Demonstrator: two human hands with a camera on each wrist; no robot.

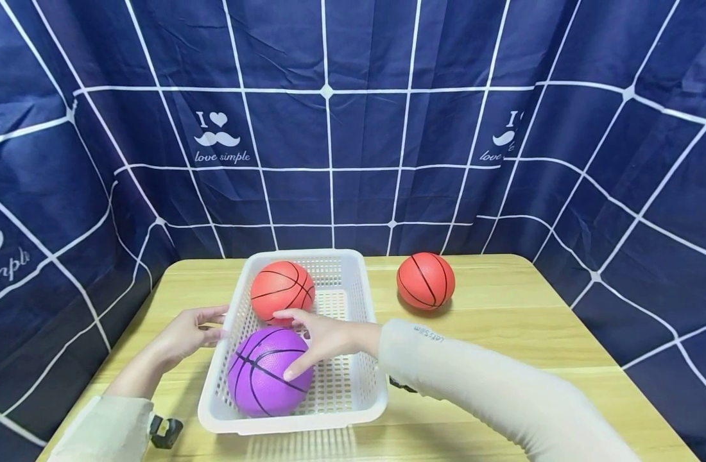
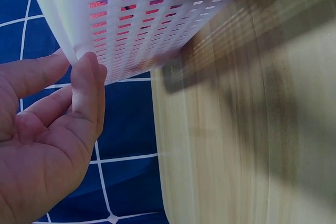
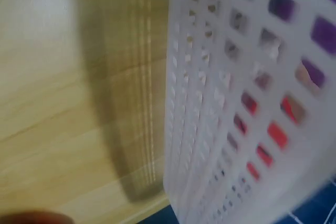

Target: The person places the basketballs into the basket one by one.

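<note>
The left hand (image 1: 182,333) pinches with its fingers (image 2: 85,90) while the right hand (image 1: 330,337) points leftward, fingers spread.

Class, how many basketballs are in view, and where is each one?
3. The purple basketball is in the near part of the white plastic basket; one red basketball lies farther back inside it; another red basketball sits on the table.

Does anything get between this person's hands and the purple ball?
Nothing visible blocks the right hand, which is at the purple ball. The left hand, gripping the white basket, has the basket's side wall between it and the ball.
</note>
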